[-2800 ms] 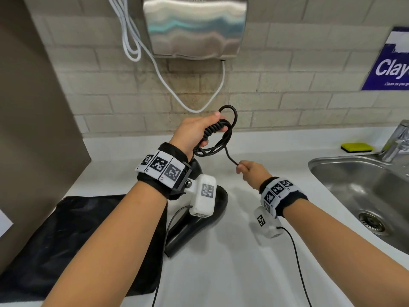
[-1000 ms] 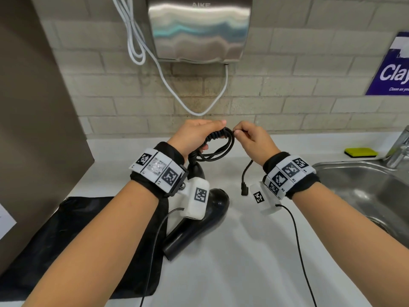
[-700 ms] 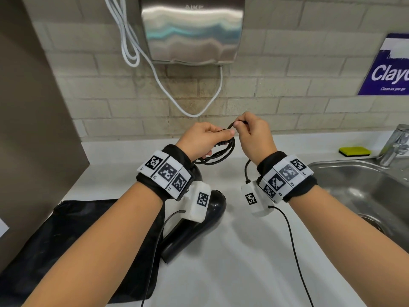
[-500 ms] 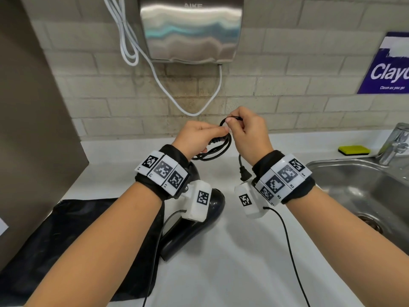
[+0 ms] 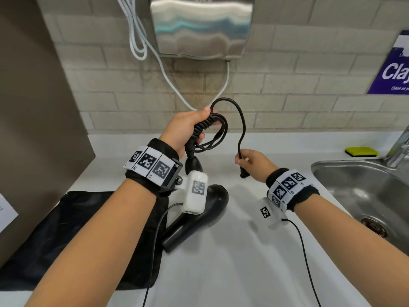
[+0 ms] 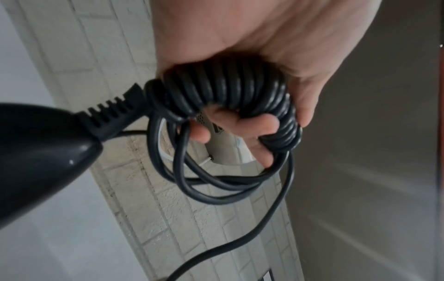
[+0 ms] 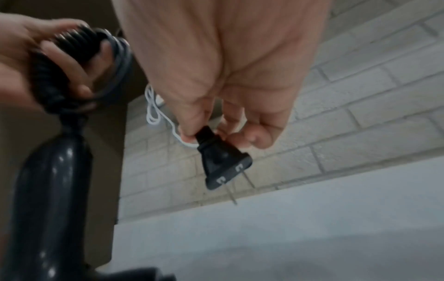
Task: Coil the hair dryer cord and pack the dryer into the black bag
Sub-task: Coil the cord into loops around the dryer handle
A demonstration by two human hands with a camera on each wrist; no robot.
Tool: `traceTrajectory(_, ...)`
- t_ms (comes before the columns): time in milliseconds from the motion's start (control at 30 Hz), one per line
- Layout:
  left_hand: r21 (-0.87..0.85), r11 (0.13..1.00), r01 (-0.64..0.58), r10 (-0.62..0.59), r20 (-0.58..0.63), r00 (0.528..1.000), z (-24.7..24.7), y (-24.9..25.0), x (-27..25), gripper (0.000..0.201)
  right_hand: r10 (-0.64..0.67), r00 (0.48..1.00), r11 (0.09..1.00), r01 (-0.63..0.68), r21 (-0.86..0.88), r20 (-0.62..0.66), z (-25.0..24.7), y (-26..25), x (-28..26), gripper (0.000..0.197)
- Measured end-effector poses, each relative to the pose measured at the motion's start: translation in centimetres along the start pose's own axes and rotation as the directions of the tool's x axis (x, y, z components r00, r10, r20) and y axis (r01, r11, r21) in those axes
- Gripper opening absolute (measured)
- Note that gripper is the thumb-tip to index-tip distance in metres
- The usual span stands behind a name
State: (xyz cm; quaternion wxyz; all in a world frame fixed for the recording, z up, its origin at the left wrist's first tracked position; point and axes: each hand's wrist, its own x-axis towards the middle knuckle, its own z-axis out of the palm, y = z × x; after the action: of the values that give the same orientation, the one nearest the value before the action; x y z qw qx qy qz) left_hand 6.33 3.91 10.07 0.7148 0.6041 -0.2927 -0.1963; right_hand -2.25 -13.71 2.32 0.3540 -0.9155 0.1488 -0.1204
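Observation:
A black hair dryer [image 5: 194,220] rests nozzle-down on the white counter, its handle [image 7: 55,180] rising toward my left hand [image 5: 190,127]. That hand grips the wound cord coil [image 6: 230,89] above the handle, with loose loops [image 5: 218,138] hanging from it. A free stretch of cord [image 5: 242,120] arcs up and right, down to my right hand [image 5: 252,161], which pinches the cord just behind the plug [image 7: 222,161]; the plug's prongs point down. The black bag [image 5: 73,238] lies flat on the counter at the left, under my left forearm.
A steel hand dryer [image 5: 201,25] with a white cable [image 5: 163,69] hangs on the brick wall ahead. A steel sink [image 5: 363,196] with a tap [image 5: 398,149] and a yellow sponge [image 5: 361,151] is at the right. A brown panel [image 5: 33,107] stands at the left.
My right hand has left the coil and moved down and right, sliding along the cord to its plug end. A new open loop of cord now arcs between the hands.

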Motion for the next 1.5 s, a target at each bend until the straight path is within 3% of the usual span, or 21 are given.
traceTrajectory(233,0.048,0.999,0.008,-0.007,-0.026,1.0,0.7,0.1,0.1,0.023,0.084,0.996,0.996,-0.084,-0.011,0.006,-0.5,1.5,-0.4,0.012)
traceTrajectory(400,-0.015,0.999,0.039,-0.041,-0.11,0.993,0.5,0.3,0.7,0.018,-0.019,0.99,0.967,0.054,0.251,-0.142,-1.8,-1.1,-0.5,0.015)
traceTrajectory(533,-0.041,0.996,0.077,-0.082,-0.139,0.987,0.3,0.5,0.8,0.012,-0.082,0.967,0.767,0.215,0.605,-0.24,-2.9,-4.2,-1.3,0.021)
traceTrajectory(600,-0.042,0.995,0.086,-0.091,-0.139,0.986,0.3,0.6,0.8,0.011,-0.116,0.957,0.66,0.274,0.699,-0.265,-3.2,-5.6,-1.5,0.021)
traceTrajectory(667,-0.036,0.995,0.095,-0.099,-0.136,0.986,0.3,0.7,0.7,0.013,-0.155,0.949,0.609,0.312,0.729,-0.276,-3.1,-6.7,-1.6,0.023)
traceTrajectory(733,-0.045,0.994,0.1,-0.105,-0.118,0.988,0.4,0.7,0.6,0.013,-0.177,0.939,0.62,0.338,0.708,-0.294,-2.7,-7.4,-1.4,0.024)
traceTrajectory(800,-0.083,0.99,0.112,-0.119,-0.089,0.989,0.6,0.7,0.6,0.013,-0.211,0.914,0.699,0.389,0.6,-0.347,-2.0,-7.7,-1.1,0.024)
traceTrajectory(867,-0.123,0.983,0.138,-0.146,-0.053,0.988,0.7,0.7,0.6,0.015,-0.31,0.843,0.835,0.462,0.297,-0.439,-1.2,-7.6,-0.7,0.019)
traceTrajectory(933,-0.161,0.973,0.166,-0.169,-0.004,0.986,0.9,0.7,0.6,0.019,-0.417,0.756,0.867,0.497,0.028,-0.505,-0.6,-7.6,-0.2,0.02)
traceTrajectory(1033,-0.183,0.964,0.191,-0.178,0.081,0.981,1.2,0.7,0.3,0.021,-0.422,0.659,0.842,0.539,-0.001,-0.622,0.1,-7.7,0.4,0.032)
traceTrajectory(1067,-0.17,0.967,0.189,-0.173,0.108,0.979,1.4,0.7,0.1,0.022,-0.389,0.671,0.839,0.54,0.057,-0.632,0.1,-7.8,0.6,0.036)
traceTrajectory(1167,-0.106,0.983,0.151,-0.14,0.107,0.984,1.7,0.7,0.1,0.022,-0.328,0.827,0.832,0.482,0.274,-0.457,0.2,-7.5,0.8,0.044)
traceTrajectory(1200,-0.094,0.986,0.14,-0.132,0.09,0.987,1.6,0.7,0.1,0.023,-0.339,0.848,0.831,0.472,0.293,-0.407,0.2,-7.3,0.8,0.043)
traceTrajectory(1333,-0.172,0.973,0.152,-0.142,0.067,0.988,0.7,0.5,0.5,0.027,-0.406,0.829,0.846,0.5,0.185,-0.385,0.1,-4.9,0.2,0.025)
traceTrajectory(1500,-0.135,0.981,0.139,-0.138,0.019,0.99,0.0,0.5,0.6,0.026,-0.146,0.932,0.987,0.159,0.012,-0.332,-0.1,1.0,0.6,0.022)
